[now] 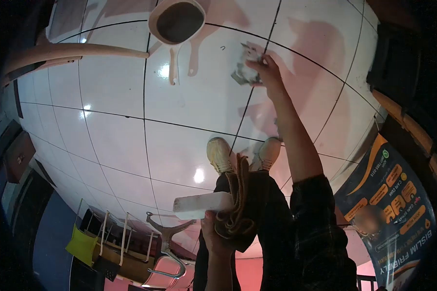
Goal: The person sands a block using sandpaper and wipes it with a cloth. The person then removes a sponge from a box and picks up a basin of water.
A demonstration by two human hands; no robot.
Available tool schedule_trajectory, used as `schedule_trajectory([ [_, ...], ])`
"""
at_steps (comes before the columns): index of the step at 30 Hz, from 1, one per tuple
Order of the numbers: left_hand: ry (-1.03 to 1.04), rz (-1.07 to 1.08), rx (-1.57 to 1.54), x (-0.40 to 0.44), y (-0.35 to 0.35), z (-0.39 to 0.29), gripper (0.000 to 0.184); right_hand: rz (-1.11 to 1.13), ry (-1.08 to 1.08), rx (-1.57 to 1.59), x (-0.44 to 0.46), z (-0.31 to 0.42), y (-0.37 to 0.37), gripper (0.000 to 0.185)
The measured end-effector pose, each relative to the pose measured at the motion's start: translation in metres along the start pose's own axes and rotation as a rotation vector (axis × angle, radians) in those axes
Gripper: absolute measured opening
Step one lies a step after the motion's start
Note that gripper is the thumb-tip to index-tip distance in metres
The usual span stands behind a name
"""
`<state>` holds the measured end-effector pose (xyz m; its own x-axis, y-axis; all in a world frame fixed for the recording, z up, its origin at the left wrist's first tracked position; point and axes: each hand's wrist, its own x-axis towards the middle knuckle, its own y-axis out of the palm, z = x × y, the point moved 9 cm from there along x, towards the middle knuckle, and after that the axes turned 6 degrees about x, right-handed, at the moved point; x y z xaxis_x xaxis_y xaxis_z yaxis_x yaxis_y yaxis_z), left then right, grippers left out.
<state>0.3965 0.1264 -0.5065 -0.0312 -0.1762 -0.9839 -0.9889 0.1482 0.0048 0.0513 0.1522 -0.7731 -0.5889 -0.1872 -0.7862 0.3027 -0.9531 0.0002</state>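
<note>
My right hand (268,72) reaches down to the white tiled floor (189,104), its fingers closed on a crumpled white-and-grey wad (247,64), of paper or cloth; I cannot tell which. Close to my body, my left hand (214,235) grips a folded brown cloth (239,203). A white oblong block (199,204) sticks out leftward from the same hand, with one end hidden by the cloth. Ahead on the left stands a white dipper (174,68) holding dark liquid (180,22), apart from both hands. A small dark curl (223,48) lies between dipper and wad.
My light shoes (220,154) are planted below the wad. A curved wooden piece (87,50) reaches in from the left. Lower left are a pink-seated chair (165,277) and a yellow-green item (81,245). A printed banner (393,213) leans at the right.
</note>
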Motion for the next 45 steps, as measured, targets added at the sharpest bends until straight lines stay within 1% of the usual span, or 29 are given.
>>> schedule_trajectory([
  [1,0.016,-0.022,-0.003,0.0,-0.001,-0.004,0.061,-0.032,-0.022,-0.01,0.011,0.005,0.016,0.064],
  [3,0.046,-0.067,-0.008,-0.002,-0.002,-0.011,0.061,-0.114,-0.183,-0.031,0.048,0.009,0.039,0.064],
  [6,0.077,-0.094,-0.011,-0.003,-0.002,-0.017,0.06,-0.109,-0.293,-0.19,0.068,0.029,0.073,0.07],
  [9,0.043,-0.012,-0.027,-0.003,0.003,-0.017,0.06,-0.11,-0.282,-0.311,0.067,0.036,0.084,0.074],
  [11,0.049,-0.004,-0.008,-0.003,0.001,-0.019,0.061,-0.086,-0.314,-0.236,0.058,0.037,0.078,0.072],
  [13,0.051,-0.013,-0.015,-0.003,0.0,-0.021,0.061,-0.136,-0.504,-0.3,0.049,0.027,0.054,0.068],
  [14,0.049,-0.026,-0.032,-0.003,0.0,-0.021,0.061,-0.198,-0.679,-0.404,0.038,0.024,0.033,0.064],
  [15,0.046,-0.036,-0.049,-0.003,0.0,-0.021,0.061,-0.196,-0.575,-0.553,0.01,0.017,0.012,0.056],
  [16,0.045,-0.015,-0.045,-0.002,0.001,-0.02,0.06,-0.201,-0.635,-0.76,-0.012,0.006,-0.01,0.054],
  [17,0.044,0.006,-0.039,0.0,0.0,-0.019,0.06,-0.182,-0.65,-0.865,-0.03,-0.021,-0.038,0.049],
  [18,0.044,0.027,-0.033,0.001,0.001,-0.018,0.059,-0.215,-0.657,-0.927,-0.05,-0.05,-0.067,0.045],
  [19,0.029,0.028,-0.049,0.001,0.002,-0.016,0.058,-0.182,-0.551,-1.006,-0.065,-0.082,-0.093,0.047],
  [21,0.005,0.022,-0.073,0.0,0.002,-0.013,0.056,-0.157,-0.499,-0.994,-0.093,-0.154,-0.143,0.055],
  [24,-0.018,-0.038,-0.089,0.001,-0.007,-0.008,0.055,-0.232,-0.288,-1.093,-0.129,-0.177,-0.155,0.061],
  [27,-0.004,-0.013,0.03,-0.003,-0.006,-0.016,0.054,-0.385,-0.276,-1.13,-0.135,-0.177,-0.158,0.063],
  [30,0.005,-0.009,0.079,-0.001,-0.009,-0.02,0.053,-0.548,-0.413,-0.967,-0.129,-0.161,-0.165,0.05],
  [33,-0.022,-0.017,0.037,-0.003,0.0,-0.025,0.053,-0.514,-0.026,-0.903,-0.098,-0.202,-0.203,0.042],
  [36,-0.027,0.046,0.024,-0.005,0.015,-0.029,0.052,-0.5,-0.196,-0.608,-0.096,-0.138,-0.172,0.029],
  [39,-0.035,0.124,-0.059,0.005,0.028,-0.031,0.05,-0.202,-0.067,0.104,-0.084,-0.094,-0.114,0.019],
  [42,0.12,0.074,0.111,0.018,0.041,-0.048,0.066,0.028,-0.045,0.106,-0.082,-0.023,-0.056,0.018],
  [45,0.14,0.1,0.148,0.019,0.055,-0.08,0.046,0.218,-0.076,-0.001,-0.063,0.023,-0.014,0.018],
])
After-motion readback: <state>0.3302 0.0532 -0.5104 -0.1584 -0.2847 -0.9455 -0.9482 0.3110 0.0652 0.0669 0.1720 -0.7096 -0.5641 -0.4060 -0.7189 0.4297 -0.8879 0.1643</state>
